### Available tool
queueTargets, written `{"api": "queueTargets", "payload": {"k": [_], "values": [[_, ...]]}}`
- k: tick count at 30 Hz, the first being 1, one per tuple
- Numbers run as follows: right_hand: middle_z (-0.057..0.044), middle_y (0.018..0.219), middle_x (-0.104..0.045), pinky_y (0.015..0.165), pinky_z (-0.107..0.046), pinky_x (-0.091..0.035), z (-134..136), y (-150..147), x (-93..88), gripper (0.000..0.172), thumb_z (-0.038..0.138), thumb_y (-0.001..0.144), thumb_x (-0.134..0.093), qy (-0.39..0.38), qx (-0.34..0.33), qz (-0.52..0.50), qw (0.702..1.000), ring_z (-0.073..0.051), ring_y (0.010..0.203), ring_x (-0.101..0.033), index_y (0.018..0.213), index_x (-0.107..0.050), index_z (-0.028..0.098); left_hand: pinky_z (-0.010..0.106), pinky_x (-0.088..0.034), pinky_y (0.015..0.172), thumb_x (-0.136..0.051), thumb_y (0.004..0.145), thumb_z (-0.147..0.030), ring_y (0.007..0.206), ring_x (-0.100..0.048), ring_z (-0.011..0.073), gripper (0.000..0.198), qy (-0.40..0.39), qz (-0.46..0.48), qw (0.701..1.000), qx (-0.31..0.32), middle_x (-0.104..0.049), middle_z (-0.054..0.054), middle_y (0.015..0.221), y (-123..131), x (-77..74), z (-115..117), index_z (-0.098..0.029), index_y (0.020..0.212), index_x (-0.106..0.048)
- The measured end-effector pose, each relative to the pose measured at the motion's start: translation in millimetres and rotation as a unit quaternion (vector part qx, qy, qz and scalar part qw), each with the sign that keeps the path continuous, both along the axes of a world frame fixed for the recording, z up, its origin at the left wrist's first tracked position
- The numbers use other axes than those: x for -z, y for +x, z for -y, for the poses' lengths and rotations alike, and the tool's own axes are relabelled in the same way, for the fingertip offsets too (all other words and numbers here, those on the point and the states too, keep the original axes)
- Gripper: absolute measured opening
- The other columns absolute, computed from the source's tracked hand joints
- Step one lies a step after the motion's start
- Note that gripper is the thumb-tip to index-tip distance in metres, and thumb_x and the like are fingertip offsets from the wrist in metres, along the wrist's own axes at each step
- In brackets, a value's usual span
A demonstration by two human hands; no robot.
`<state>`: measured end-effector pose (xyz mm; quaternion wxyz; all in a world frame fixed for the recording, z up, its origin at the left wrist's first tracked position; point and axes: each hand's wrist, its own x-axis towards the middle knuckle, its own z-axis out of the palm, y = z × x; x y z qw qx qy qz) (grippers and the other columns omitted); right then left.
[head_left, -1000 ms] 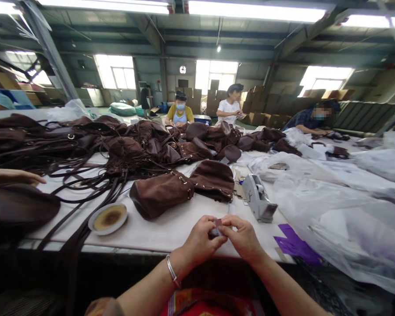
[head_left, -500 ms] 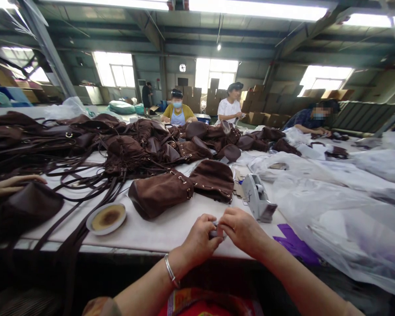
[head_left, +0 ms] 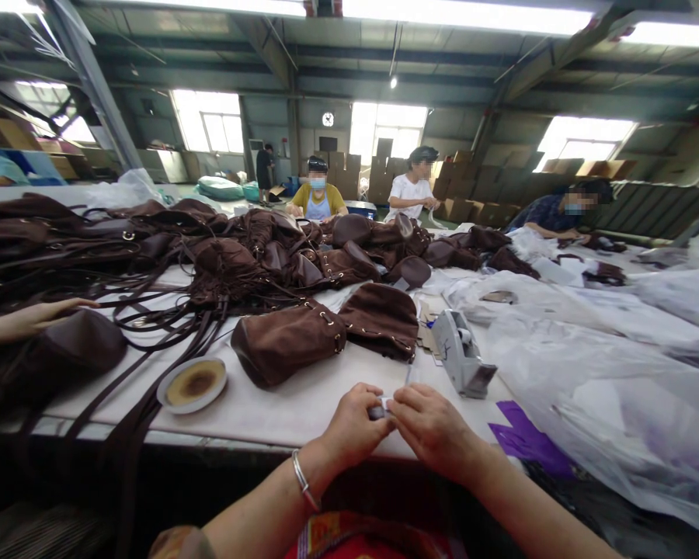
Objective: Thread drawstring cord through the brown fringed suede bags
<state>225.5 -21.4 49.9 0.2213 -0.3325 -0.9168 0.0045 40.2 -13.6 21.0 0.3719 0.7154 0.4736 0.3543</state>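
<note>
My left hand (head_left: 354, 425), with a silver bangle at the wrist, is closed around a small grey-and-white item (head_left: 377, 411). My right hand (head_left: 434, 423) meets it fingertip to fingertip, pinching the same item from the other side. Fingers cover most of that item, so its kind is unclear. A thin pale strip (head_left: 408, 373) rises just behind my right fingers. Beyond my hands lie two brown drawstring bags (head_left: 291, 341) with metal eyelets. A grey tape dispenser (head_left: 463, 355) stands on the table to the right of them.
A round dish (head_left: 192, 385) with a dark-stained yellow pad sits left. Brown bags with long straps (head_left: 221, 268) are heaped across the table. Clear plastic sheeting (head_left: 582, 373) and a purple piece (head_left: 527, 439) lie right. At far left another person's hand (head_left: 46, 317) rests on a bag; several people work opposite.
My right fingers have shifted slightly lower on the small item, and a pale strip now shows behind them. The view has moved a little. At left, the other person's hand and bag moved rightward.
</note>
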Motion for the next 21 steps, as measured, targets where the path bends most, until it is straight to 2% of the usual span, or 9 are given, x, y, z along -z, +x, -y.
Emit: {"api": "queueTargets", "payload": {"k": [4, 7, 10, 12, 14, 18, 21], "values": [[-0.004, 0.078, -0.062, 0.072, -0.028, -0.044, -8.2, 0.6, -8.0, 0.022, 0.013, 0.093, -0.054, -0.128, 0.039, -0.061, 0.989, -0.016, 0.077, -0.057, 0.075, -0.067, 0.018, 0.033, -0.049, 0.088, -0.077, 0.076, -0.034, 0.098, -0.062, 0.0223, 0.018, 0.009, 0.005, 1.0, 0.009, -0.066, 0.008, 0.102, 2.2, 4.1, 1.5, -0.018, 0.069, -0.071], [-0.001, 0.077, -0.062, 0.073, -0.027, -0.043, -16.1, -2.0, -13.1, 0.015, 0.007, 0.082, -0.064, -0.153, 0.085, -0.048, 0.983, -0.016, 0.079, -0.059, 0.074, -0.068, 0.019, 0.034, -0.049, 0.091, -0.076, 0.075, -0.027, 0.099, -0.06, 0.023, 0.009, 0.045, -0.004, 0.999, 0.011, -0.064, 0.009, 0.103, 3.5, 7.0, 3.2, -0.018, 0.074, -0.072], [-0.002, 0.084, -0.064, 0.072, -0.027, -0.042, -21.1, -5.8, -19.2, 0.015, 0.009, 0.077, -0.068, -0.15, 0.107, -0.001, 0.983, -0.017, 0.082, -0.06, 0.086, -0.072, 0.02, 0.037, -0.048, 0.092, -0.071, 0.078, -0.023, 0.1, -0.059, 0.024, 0.005, 0.09, -0.023, 0.996, 0.019, -0.064, 0.009, 0.102, 3.2, 7.0, 4.9, -0.019, 0.079, -0.073], [-0.002, 0.078, -0.063, 0.066, -0.026, -0.04, -22.9, -8.2, -21.7, 0.01, 0.012, 0.079, -0.067, -0.148, 0.087, 0.049, 0.984, -0.016, 0.075, -0.059, 0.078, -0.073, 0.02, 0.038, -0.047, 0.094, -0.07, 0.079, -0.022, 0.103, -0.059, 0.0252, 0.005, 0.098, -0.034, 0.994, 0.024, -0.064, 0.011, 0.104, 2.7, 6.4, 6.1, -0.018, 0.078, -0.073], [-0.002, 0.071, -0.061, 0.061, -0.027, -0.037, -23.7, -10.0, -20.2, 0.016, 0.013, 0.082, -0.065, -0.136, 0.061, 0.093, 0.984, -0.015, 0.067, -0.057, 0.068, -0.071, 0.02, 0.039, -0.047, 0.097, -0.07, 0.078, -0.022, 0.105, -0.059, 0.0262, 0.005, 0.091, -0.039, 0.995, 0.023, -0.065, 0.012, 0.108, 2.3, 6.8, 6.9, -0.018, 0.077, -0.073], [-0.006, 0.074, -0.063, 0.061, -0.03, -0.036, -20.8, -11.8, -3.4, 0.009, 0.011, 0.08, -0.067, -0.073, 0.05, 0.14, 0.986, -0.018, 0.068, -0.056, 0.073, -0.069, 0.016, 0.038, -0.047, 0.098, -0.072, 0.076, -0.025, 0.108, -0.06, 0.0272, 0.007, 0.031, -0.046, 0.998, 0.028, -0.067, 0.011, 0.113, 0.0, 10.4, 4.5, -0.019, 0.079, -0.075], [-0.007, 0.078, -0.063, 0.064, -0.032, -0.037, -14.4, -11.4, 11.9, 0.007, 0.009, 0.079, -0.066, -0.004, 0.034, 0.145, 0.989, -0.02, 0.072, -0.053, 0.079, -0.067, 0.015, 0.036, -0.048, 0.095, -0.071, 0.079, -0.033, 0.104, -0.063, 0.0269, 0.017, -0.005, -0.06, 0.996, 0.065, -0.071, 0.01, 0.107, -4.3, 10.4, -0.6, -0.018, 0.071, -0.072]]}}
